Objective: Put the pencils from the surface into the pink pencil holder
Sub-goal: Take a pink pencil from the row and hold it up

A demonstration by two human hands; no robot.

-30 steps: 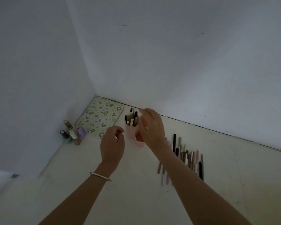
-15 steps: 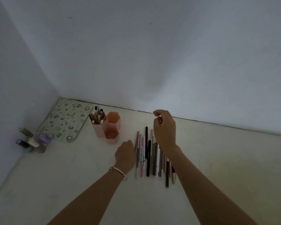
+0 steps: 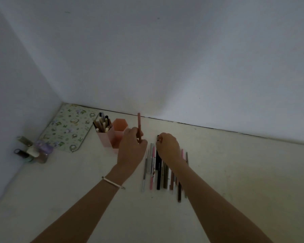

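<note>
A pink pencil holder [image 3: 119, 130] made of joined hexagonal cups stands near the back wall; its left cup [image 3: 104, 139] holds several pencils, the orange-pink cup beside it looks bare inside. My left hand [image 3: 131, 149] grips a pink pencil [image 3: 139, 125] upright, just right of the holder. A row of several pencils [image 3: 158, 171] lies on the surface. My right hand [image 3: 168, 149] rests over the row's far end, fingertips pinched on the top of a black pencil [image 3: 158, 172]; whether it is lifted I cannot tell.
A green patterned mat [image 3: 70, 128] lies in the left corner. Several small bottles [image 3: 33, 151] stand against the left wall. White walls close the back and left. The cream surface [image 3: 235, 172] stretches to the right.
My left hand has picked a pink pencil off the row and raised it upright. My right hand has dropped onto the row's far end. The view has shifted slightly.
</note>
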